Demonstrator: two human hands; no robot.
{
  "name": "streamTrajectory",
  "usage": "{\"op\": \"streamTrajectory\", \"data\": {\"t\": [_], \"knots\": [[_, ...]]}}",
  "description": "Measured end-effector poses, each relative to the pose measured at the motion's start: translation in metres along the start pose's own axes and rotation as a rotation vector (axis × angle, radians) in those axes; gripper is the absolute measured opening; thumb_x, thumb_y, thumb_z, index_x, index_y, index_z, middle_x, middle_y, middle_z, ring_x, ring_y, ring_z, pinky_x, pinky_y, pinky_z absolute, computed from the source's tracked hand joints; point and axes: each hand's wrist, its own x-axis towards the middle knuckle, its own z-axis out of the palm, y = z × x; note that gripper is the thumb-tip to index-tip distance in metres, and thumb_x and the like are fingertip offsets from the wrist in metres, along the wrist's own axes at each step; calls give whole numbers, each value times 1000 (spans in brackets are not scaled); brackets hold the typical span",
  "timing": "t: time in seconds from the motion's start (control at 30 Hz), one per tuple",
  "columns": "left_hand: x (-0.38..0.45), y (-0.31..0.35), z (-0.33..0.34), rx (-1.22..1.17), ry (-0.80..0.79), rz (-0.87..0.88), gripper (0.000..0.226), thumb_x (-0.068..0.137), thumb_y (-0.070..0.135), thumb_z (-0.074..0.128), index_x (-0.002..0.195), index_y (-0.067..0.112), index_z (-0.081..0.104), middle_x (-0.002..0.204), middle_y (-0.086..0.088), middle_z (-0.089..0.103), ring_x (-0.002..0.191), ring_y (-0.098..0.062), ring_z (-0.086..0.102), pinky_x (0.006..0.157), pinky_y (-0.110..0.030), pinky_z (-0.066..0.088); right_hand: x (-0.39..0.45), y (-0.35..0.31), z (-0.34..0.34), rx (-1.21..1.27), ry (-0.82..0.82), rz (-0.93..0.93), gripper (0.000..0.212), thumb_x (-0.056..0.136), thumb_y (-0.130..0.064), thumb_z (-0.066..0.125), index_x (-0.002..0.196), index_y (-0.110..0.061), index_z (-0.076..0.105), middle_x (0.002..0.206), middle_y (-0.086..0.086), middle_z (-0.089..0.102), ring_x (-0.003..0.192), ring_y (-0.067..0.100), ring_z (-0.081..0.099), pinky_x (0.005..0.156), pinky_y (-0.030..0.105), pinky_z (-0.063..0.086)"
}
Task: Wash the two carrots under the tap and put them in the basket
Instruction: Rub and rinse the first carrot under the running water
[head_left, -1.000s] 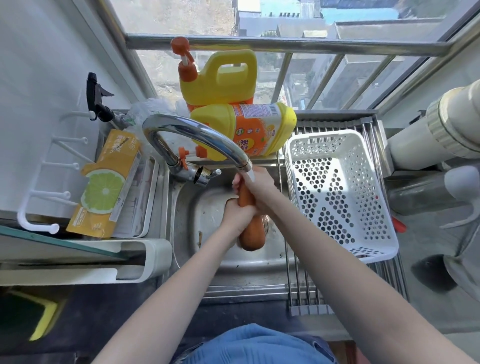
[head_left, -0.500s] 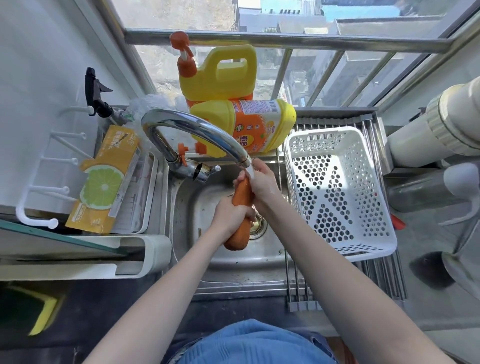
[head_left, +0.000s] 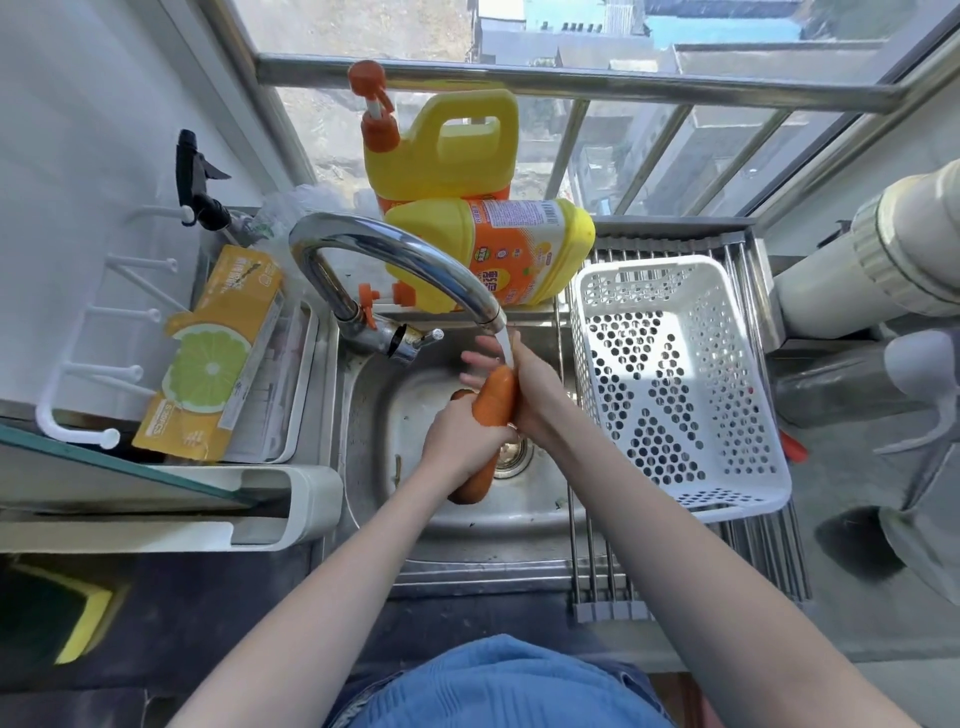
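An orange carrot (head_left: 496, 400) is held upright-tilted over the steel sink (head_left: 374, 415), its upper end under the running stream from the chrome tap (head_left: 395, 254). My left hand (head_left: 457, 441) is wrapped around the carrot's middle. My right hand (head_left: 530, 389) presses against the carrot's upper right side, fingers spread behind it. A small orange bit (head_left: 460, 395) shows just behind my left hand; I cannot tell whether it is the second carrot. The white perforated basket (head_left: 675, 384) stands to the right of the sink, with nothing in it.
Two yellow detergent bottles (head_left: 467, 208) stand behind the tap. A yellow lemon-print packet (head_left: 208, 353) lies in a tray on the left. The basket rests on a steel roll-up rack (head_left: 602, 571). A white pipe (head_left: 857, 270) runs at the right.
The carrot has risen and its top has moved under the water stream. My left hand has slid lower on it; my right hand's fingers have spread behind the top.
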Motion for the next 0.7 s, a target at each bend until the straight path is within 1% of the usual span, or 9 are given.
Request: {"op": "streamTrajectory", "data": {"t": [0.1,0.17,0.23,0.3,0.33,0.4,0.5,0.6,0.7], "knots": [[0,6,-1,67,-13,-12,27,53,30,63,78,18,60,75,-9,70,77,-26,67,77,-43,54,-3,11,-5,45,-42,11,79,95,-66,24,76,-2,65,67,15,69,71,27,66,80,37,54],[0,9,-5,-33,-76,-80,43,46,26,69,86,13,59,84,-14,69,79,-32,68,78,-49,57,-4,12,-6,92,-33,3,76,89,-72,31,61,-6,56,59,12,59,73,28,67,85,39,54],[4,9,-8,-172,-220,-157,62,41,18,74,99,8,55,92,-20,65,75,-38,67,71,-51,59,-2,12,-6,17,7,-43,59,96,-55,45,59,-10,48,55,7,51,75,26,70,86,40,53],[6,7,-7,-252,-258,-202,70,41,14,75,107,3,51,89,-20,64,68,-35,67,65,-46,59,1,10,-4,-90,60,-86,49,100,-37,50,58,-11,45,50,4,51,70,24,71,82,37,54],[6,8,-4,-218,-206,-196,67,41,17,73,103,3,54,86,-18,66,67,-33,67,67,-46,59,1,8,-3,-100,71,-89,47,100,-34,50,59,-11,46,49,4,53,68,24,71,79,37,54],[3,12,-1,58,-36,-128,42,49,24,68,89,11,62,80,-9,69,72,-29,67,70,-40,57,0,3,2,-10,93,-44,36,101,-26,48,69,-9,51,46,4,54,59,25,66,72,37,54],[-4,13,5,409,198,-33,25,70,22,62,94,14,63,87,-3,66,83,-27,65,66,-29,46,5,-3,8,125,144,47,23,101,-13,43,80,-9,50,38,3,45,36,17,48,51,28,48],[-3,10,9,461,255,-26,32,74,21,61,105,12,61,98,-7,67,92,-30,64,68,-29,43,11,-8,12,104,153,122,35,101,-8,35,68,-11,43,35,1,38,33,16,41,47,26,43],[-2,5,9,583,256,46,37,74,20,59,111,13,57,102,-7,68,96,-30,64,67,-28,36,10,-10,1,102,119,279,56,98,-13,32,42,-14,35,35,2,35,42,18,39,50,23,40]]}}
